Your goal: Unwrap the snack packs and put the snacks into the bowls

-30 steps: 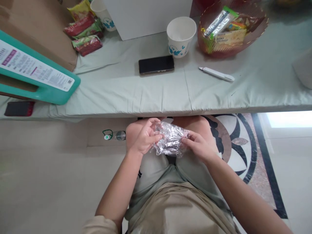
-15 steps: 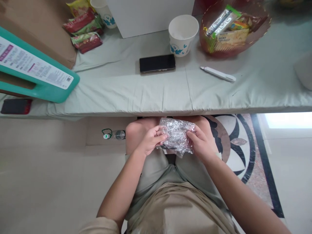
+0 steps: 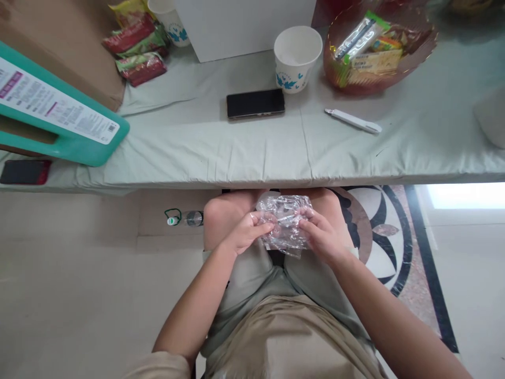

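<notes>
A crinkled clear plastic bag (image 3: 290, 210) is held above my lap, just in front of the table's edge. My left hand (image 3: 250, 230) pinches its left side between thumb and fingers. On the opposite side my right hand (image 3: 321, 231) grips the plastic, its thumb pressed on top. Glare and folds in the film keep me from telling whether anything is inside. Both hands are closed on the bag, a short distance apart.
On the cloth-covered table (image 3: 189, 152) lie a black phone (image 3: 255, 104) and a white pen-shaped cutter (image 3: 353, 121). Behind them stand a paper cup (image 3: 296, 60) and a red snack bowl (image 3: 355, 79). A green jug (image 3: 90, 139) is at left; a bottle (image 3: 193, 218) is below.
My hands have drawn slightly closer together, and the plastic bag has bunched and shifted a little between them. Objects on the table stay where they were.
</notes>
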Motion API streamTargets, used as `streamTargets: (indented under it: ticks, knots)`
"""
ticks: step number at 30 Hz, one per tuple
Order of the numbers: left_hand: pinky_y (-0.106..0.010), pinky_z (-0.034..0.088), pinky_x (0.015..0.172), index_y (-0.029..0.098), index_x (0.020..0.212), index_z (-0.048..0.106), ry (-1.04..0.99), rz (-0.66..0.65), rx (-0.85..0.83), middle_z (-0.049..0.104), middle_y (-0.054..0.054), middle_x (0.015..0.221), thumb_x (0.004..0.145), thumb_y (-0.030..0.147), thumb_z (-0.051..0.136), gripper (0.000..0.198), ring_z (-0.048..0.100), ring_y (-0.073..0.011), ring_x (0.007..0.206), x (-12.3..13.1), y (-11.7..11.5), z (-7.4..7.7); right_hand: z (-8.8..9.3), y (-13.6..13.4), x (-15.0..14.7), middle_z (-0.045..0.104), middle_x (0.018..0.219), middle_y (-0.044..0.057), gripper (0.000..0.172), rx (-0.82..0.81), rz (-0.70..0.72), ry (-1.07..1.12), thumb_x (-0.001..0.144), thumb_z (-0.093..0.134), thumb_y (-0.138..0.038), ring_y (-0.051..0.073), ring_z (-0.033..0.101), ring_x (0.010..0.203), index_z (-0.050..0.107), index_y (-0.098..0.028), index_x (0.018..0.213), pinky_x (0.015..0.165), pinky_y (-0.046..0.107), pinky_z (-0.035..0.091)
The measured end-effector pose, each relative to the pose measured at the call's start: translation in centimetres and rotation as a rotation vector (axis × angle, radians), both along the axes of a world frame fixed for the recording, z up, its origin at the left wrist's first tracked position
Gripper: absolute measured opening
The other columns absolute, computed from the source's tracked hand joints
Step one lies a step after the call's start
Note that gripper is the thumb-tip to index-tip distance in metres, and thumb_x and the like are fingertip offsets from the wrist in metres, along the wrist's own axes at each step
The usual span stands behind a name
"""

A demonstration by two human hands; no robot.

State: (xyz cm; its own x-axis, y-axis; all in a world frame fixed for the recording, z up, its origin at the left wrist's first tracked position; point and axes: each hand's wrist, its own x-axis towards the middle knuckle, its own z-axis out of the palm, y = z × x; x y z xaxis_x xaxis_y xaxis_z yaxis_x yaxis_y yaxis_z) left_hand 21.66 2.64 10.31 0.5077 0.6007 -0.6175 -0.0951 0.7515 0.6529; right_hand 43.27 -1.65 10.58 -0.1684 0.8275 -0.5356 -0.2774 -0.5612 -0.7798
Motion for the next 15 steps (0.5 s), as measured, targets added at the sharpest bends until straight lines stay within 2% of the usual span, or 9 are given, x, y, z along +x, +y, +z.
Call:
streamTargets:
  ticks: [2, 5, 7, 11, 13, 15]
  knots:
    - [-0.024, 0.05, 0.067, 0.014, 0.091, 0.067, 0.012, 0.048, 0.035, 0.074, -0.004, 0.08, 0.063, 0.046, 0.095, 0.051, 0.067, -0.0126, 0.069, -0.1, -0.1, 0.1, 0.2, 0.1, 0.1, 0.065, 0.081, 0.0, 0.044, -0.023, 0.089, 0.003, 0.076, 0.08, -0.058, 0.016, 0.06, 0.075, 0.061, -0.023, 0.095, 0.073, 0.03, 0.049]
    - [-0.021, 0.047, 0.057, 0.014, 0.089, 0.063, 0.028, 0.034, 0.064, 0.073, -0.002, 0.076, 0.065, 0.047, 0.094, 0.05, 0.063, -0.0098, 0.06, -0.6, 0.0, 0.1, 0.2, 0.1, 0.1, 0.062, 0.073, -0.001, 0.045, -0.008, 0.136, -0.043, 0.078, 0.077, -0.062, 0.014, 0.056, 0.067, 0.059, -0.021, 0.082, 0.065, 0.029, 0.047]
    - [-0.02, 0.042, 0.047, 0.016, 0.089, 0.06, 0.073, 0.009, 0.077, 0.067, 0.002, 0.064, 0.068, 0.049, 0.091, 0.05, 0.056, -0.0082, 0.048, -1.1, 0.2, 0.2, 0.0, 0.1, 0.0, 0.056, 0.065, -0.004, 0.044, 0.001, 0.109, -0.049, 0.081, 0.074, -0.062, 0.012, 0.049, 0.058, 0.057, -0.022, 0.081, 0.058, 0.027, 0.042]
    - [-0.019, 0.035, 0.037, 0.019, 0.1, 0.059, 0.079, -0.022, 0.091, 0.056, 0.009, 0.049, 0.074, 0.049, 0.087, 0.049, 0.046, -0.0079, 0.035, -1.6, 0.3, 0.4, 0.2, 0.2, -0.6, 0.049, 0.059, -0.008, 0.035, -0.02, 0.002, 0.029, 0.082, 0.074, -0.051, 0.011, 0.045, 0.051, 0.056, -0.026, 0.099, 0.051, 0.026, 0.038]
    - [-0.019, 0.035, 0.036, 0.021, 0.103, 0.059, -0.007, 0.012, 0.102, 0.057, 0.009, 0.049, 0.074, 0.047, 0.087, 0.048, 0.046, -0.0085, 0.034, -1.6, 0.4, 0.6, 0.5, 0.3, -1.0, 0.048, 0.059, -0.008, 0.034, -0.041, -0.062, 0.114, 0.078, 0.075, -0.048, 0.011, 0.044, 0.048, 0.055, -0.027, 0.096, 0.049, 0.026, 0.037]
    - [-0.019, 0.035, 0.038, 0.021, 0.095, 0.059, -0.09, 0.066, 0.119, 0.058, 0.007, 0.049, 0.071, 0.046, 0.087, 0.045, 0.049, -0.0095, 0.036, -1.5, 0.4, 0.7, 0.9, 0.5, -1.2, 0.049, 0.059, -0.007, 0.032, -0.061, -0.1, 0.194, 0.073, 0.077, -0.043, 0.011, 0.044, 0.048, 0.052, -0.026, 0.084, 0.049, 0.026, 0.037]
